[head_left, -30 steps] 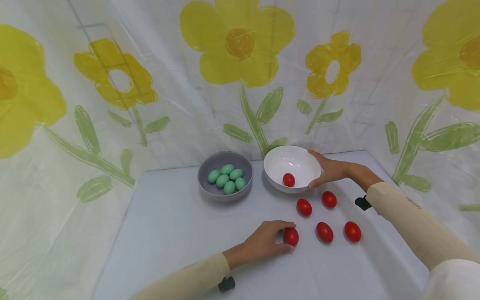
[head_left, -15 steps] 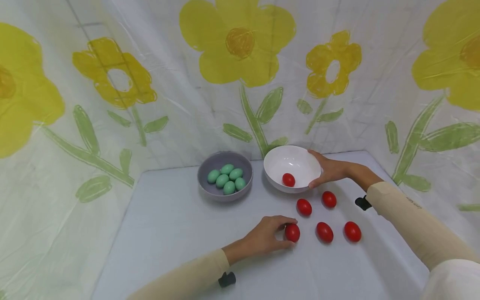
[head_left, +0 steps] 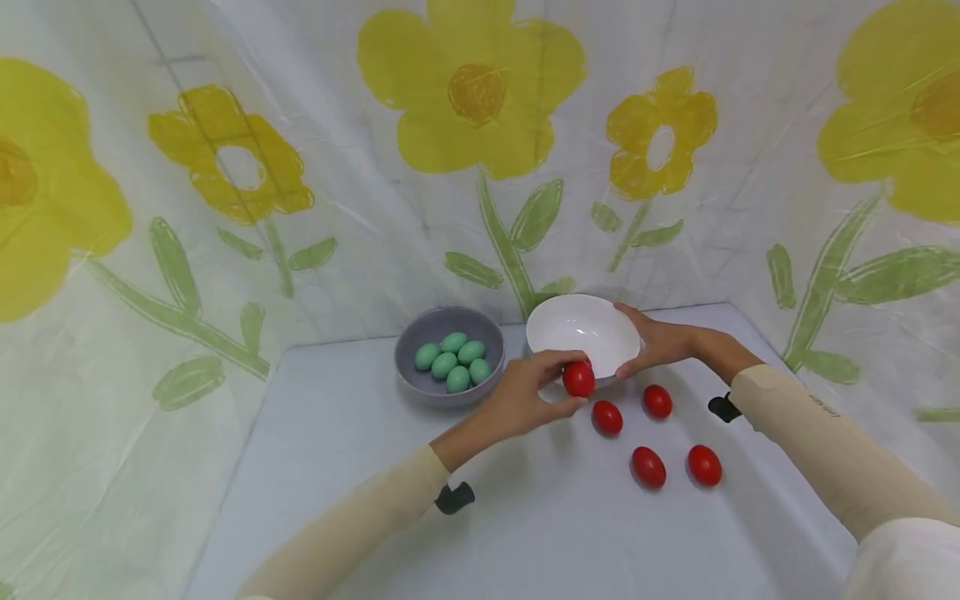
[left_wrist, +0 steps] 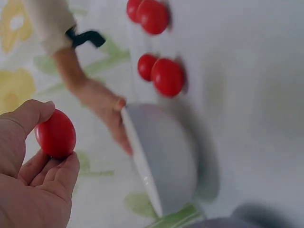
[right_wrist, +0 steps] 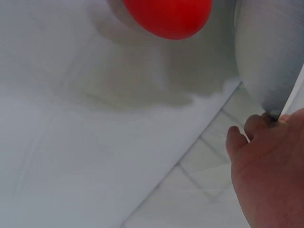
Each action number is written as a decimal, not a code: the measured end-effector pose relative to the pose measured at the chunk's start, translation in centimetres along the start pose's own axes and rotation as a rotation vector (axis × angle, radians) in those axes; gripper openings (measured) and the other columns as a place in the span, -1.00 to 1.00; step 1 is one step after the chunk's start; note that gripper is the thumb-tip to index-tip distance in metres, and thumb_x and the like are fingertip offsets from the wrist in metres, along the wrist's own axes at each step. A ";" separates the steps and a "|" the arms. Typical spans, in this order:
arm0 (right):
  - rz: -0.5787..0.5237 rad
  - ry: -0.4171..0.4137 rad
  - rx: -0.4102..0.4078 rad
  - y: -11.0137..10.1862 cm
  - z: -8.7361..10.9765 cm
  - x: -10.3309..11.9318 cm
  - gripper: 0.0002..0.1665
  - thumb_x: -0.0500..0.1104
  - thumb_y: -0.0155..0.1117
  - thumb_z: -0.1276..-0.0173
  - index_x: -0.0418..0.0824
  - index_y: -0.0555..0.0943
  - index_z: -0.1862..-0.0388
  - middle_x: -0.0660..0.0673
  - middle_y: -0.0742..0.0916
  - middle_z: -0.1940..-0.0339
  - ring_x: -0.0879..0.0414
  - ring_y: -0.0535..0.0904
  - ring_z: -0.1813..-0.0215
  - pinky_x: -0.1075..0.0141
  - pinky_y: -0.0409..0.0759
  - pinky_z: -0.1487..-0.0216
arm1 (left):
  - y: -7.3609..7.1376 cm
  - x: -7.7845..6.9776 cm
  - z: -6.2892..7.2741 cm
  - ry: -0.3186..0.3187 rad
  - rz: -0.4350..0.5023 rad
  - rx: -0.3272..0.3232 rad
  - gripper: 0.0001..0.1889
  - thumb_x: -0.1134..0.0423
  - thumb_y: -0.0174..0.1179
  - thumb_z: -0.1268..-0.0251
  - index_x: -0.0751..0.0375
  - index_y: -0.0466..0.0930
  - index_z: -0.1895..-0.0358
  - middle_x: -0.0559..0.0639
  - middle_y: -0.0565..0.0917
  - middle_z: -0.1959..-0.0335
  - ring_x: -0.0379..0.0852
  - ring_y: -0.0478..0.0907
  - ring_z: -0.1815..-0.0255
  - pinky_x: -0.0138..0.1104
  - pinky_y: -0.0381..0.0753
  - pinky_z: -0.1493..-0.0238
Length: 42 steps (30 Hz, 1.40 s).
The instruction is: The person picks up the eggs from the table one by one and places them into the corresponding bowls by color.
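One red egg [head_left: 579, 379], pinched in the left hand [head_left: 517, 404] and held above the table [head_left: 322, 467], overlapping the near rim of the white bowl [head_left: 588, 321] in the head view. Probably light and stiff; perhaps slippery, with so smooth a shell. Hard to judge whether fragile. Best gripped round the broad middle, thumb against opposing fingertips, with mild pressure, since likely to squirt free if squeezed near an end. Looks plain, glossy and evenly red, rounded, slightly longer than wide.

Left thumb and fingertips curled in on opposite sides, parted only by the egg's width. To the right of those fingertips, four other red eggs [head_left: 607, 417], loose on the table. Just beyond the fingertips, the white bowl, gripped at its right side by the right hand [head_left: 652, 343], thumb and fingers spread along the rim. Beyond the left knuckles, a grey bowl [head_left: 442, 321] with six green eggs [head_left: 443, 365] inside. Farthest from the fingers, a flower-patterned sheet [head_left: 337, 250].
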State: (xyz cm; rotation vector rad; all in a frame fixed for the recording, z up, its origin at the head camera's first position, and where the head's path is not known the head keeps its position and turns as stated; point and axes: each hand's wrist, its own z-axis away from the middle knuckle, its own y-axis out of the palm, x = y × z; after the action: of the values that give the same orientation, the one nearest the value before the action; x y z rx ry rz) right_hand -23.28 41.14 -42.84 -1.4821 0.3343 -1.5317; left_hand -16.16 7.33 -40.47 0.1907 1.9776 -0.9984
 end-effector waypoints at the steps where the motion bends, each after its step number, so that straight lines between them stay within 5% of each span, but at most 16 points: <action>1: -0.004 0.002 0.003 0.0 0.0 0.0 0.63 0.25 0.73 -0.01 -0.06 -0.21 -0.76 -0.25 0.26 -0.63 -0.26 0.23 -0.55 -0.27 0.55 -0.34 | -0.6 -0.1 -0.6 0.006 0.005 -0.025 -0.33 0.25 0.52 -0.32 0.09 0.51 -0.48 -0.07 0.63 -0.38 -0.21 0.54 -0.42 -0.39 0.56 -0.30; 6: 0.013 0.034 0.020 -0.1 0.1 -0.2 0.66 0.30 0.70 -0.03 -0.11 -0.26 -0.76 -0.27 0.20 -0.65 -0.29 0.16 -0.59 -0.29 0.54 -0.34 | -3.4 -0.3 -3.6 0.037 0.005 -0.113 -0.34 0.32 0.53 -0.29 0.22 0.53 -0.45 0.05 0.64 -0.37 -0.10 0.56 -0.43 -0.39 0.54 -0.33; 12: 0.025 0.057 0.021 -0.1 0.0 -0.3 0.70 0.33 0.69 -0.04 -0.13 -0.31 -0.76 -0.29 0.14 -0.69 -0.31 0.12 -0.62 -0.32 0.49 -0.38 | -4.8 0.6 -6.6 -0.011 -0.068 -0.076 -0.34 0.36 0.50 -0.31 0.34 0.50 -0.45 0.16 0.61 -0.40 0.01 0.55 -0.44 -0.34 0.54 -0.35; 16: 0.024 0.068 0.028 0.1 0.1 -0.3 0.71 0.34 0.68 -0.03 -0.12 -0.32 -0.77 -0.29 0.13 -0.70 -0.33 0.11 -0.63 -0.30 0.53 -0.35 | -4.2 2.1 -8.0 -0.085 -0.108 -0.035 -0.35 0.36 0.49 -0.31 0.32 0.51 -0.46 0.16 0.61 -0.39 0.03 0.57 -0.42 -0.35 0.55 -0.34; 24: 0.012 0.074 0.026 0.0 0.2 -0.5 0.69 0.33 0.68 -0.04 -0.07 -0.31 -0.78 -0.26 0.11 -0.72 -0.31 0.10 -0.65 -0.31 0.53 -0.35 | -2.1 5.3 -10.3 -0.161 -0.347 0.092 -0.37 0.27 0.48 -0.35 0.27 0.52 -0.46 0.12 0.64 -0.34 0.02 0.58 -0.31 -0.30 0.59 -0.34; 36: 0.027 0.073 0.025 -0.3 0.0 -0.5 0.65 0.28 0.66 -0.12 -0.08 -0.34 -0.77 -0.27 0.10 -0.72 -0.31 0.11 -0.65 -0.30 0.49 -0.39 | 0.7 6.6 -12.4 -0.318 -0.531 0.238 -0.47 0.30 0.44 -0.36 0.25 0.58 -0.37 0.10 0.66 -0.24 0.01 0.51 -0.27 -0.28 0.59 -0.31; 42: 0.030 0.060 0.014 -0.2 0.1 -0.6 0.62 0.25 0.67 -0.13 -0.07 -0.31 -0.78 -0.24 0.15 -0.70 -0.26 0.15 -0.62 -0.26 0.49 -0.41 | 1.7 6.7 -12.8 -0.373 -0.519 0.264 -0.48 0.31 0.48 -0.30 0.25 0.63 -0.32 0.10 0.67 -0.17 -0.01 0.55 -0.17 -0.27 0.63 -0.22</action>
State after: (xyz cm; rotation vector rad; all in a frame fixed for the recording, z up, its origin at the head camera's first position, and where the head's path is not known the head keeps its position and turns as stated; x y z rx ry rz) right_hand -23.42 41.75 -43.07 -1.4166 0.3789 -1.5545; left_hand -27.60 16.01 -42.99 -0.3626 1.5734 -1.5043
